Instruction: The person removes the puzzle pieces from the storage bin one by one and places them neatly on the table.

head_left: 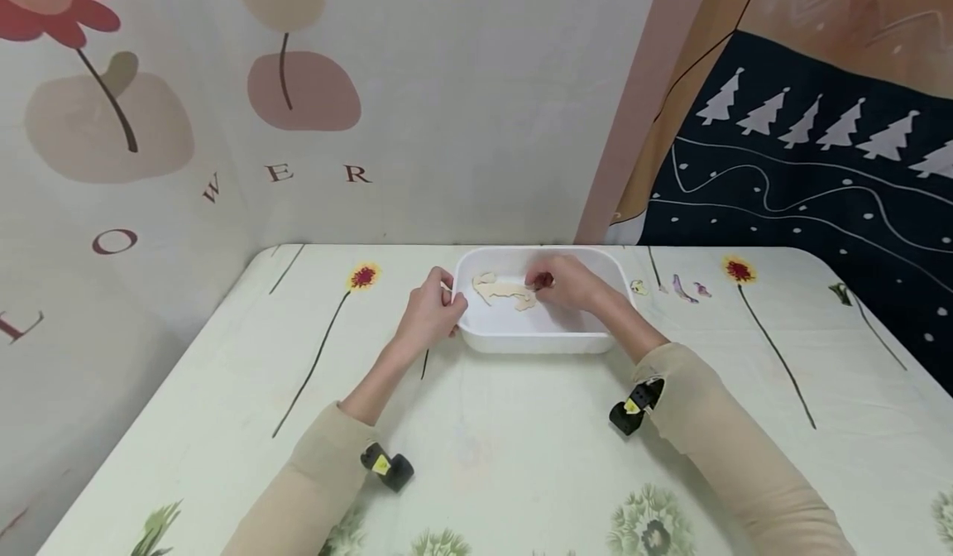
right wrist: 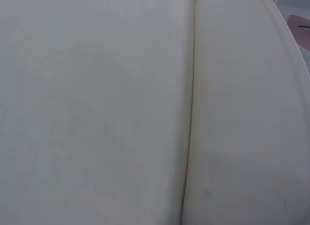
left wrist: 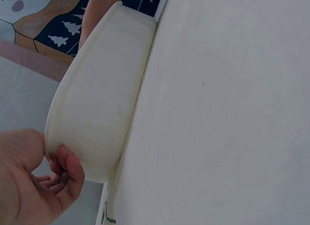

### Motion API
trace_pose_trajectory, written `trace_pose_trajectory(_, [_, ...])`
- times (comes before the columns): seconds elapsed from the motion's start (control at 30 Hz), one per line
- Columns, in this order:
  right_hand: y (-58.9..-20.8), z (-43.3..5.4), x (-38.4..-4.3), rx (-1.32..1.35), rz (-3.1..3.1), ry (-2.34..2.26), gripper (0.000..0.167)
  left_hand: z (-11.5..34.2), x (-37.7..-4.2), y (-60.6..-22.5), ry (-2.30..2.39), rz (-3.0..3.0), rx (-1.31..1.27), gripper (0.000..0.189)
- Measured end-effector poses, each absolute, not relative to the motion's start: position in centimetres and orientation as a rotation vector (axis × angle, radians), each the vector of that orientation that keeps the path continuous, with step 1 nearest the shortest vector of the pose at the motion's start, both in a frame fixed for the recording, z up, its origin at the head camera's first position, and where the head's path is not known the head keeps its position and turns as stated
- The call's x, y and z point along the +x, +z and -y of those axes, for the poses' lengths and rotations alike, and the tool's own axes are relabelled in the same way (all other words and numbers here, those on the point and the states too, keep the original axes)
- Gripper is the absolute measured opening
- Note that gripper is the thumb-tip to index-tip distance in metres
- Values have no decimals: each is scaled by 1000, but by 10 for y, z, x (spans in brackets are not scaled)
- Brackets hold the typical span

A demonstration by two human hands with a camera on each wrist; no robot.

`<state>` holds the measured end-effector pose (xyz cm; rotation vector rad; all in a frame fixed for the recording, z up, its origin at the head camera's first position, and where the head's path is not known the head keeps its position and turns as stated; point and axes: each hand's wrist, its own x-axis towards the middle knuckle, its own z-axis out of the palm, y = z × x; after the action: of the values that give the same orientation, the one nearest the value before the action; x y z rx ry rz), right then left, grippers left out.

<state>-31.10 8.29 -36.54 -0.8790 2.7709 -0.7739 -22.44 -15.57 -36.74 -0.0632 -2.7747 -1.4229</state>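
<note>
Two beige sleeves (head_left: 316, 465) stretch over the table (head_left: 476, 432) to a white tray (head_left: 532, 343). The left hand (head_left: 432, 304) pinches its left end; inside, the right hand (head_left: 569, 283) has its grip nearly closed, apparently on a small dark-red piece (head_left: 544, 280) beside a pale strip (head_left: 502, 290). A careless left-hand tug could slide the tray; a stray knuckle could drag the strip. The table's far edge runs just beyond, wall cloth (head_left: 462, 101) behind, so freer room lies toward the person.

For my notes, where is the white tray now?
Head view: the white tray stands just right of centre, far back on the table, left hand at its left end, right hand over it.
</note>
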Motion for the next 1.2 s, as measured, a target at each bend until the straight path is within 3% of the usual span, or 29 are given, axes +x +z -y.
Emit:
trace_pose_trajectory(0.43, [-362, -88, -306, -643, -2770, -731, 10, 155, -224, -367, -1427, 2793, -42, 27])
trace_pose_trajectory(0.7, [-363, -91, -302, -662, -2774, -828, 13, 155, -225, -368, -1432, 2789, -40, 27])
trace_pose_trajectory(1.03, [-359, -96, -293, -657, -2757, -1086, 7, 155, -225, -367, -1437, 2792, -31, 26])
trace_pose_trajectory(1.2, [-356, -102, -290, -663, -2777, -1162, 13, 155, -226, -367, -1438, 2794, -24, 26])
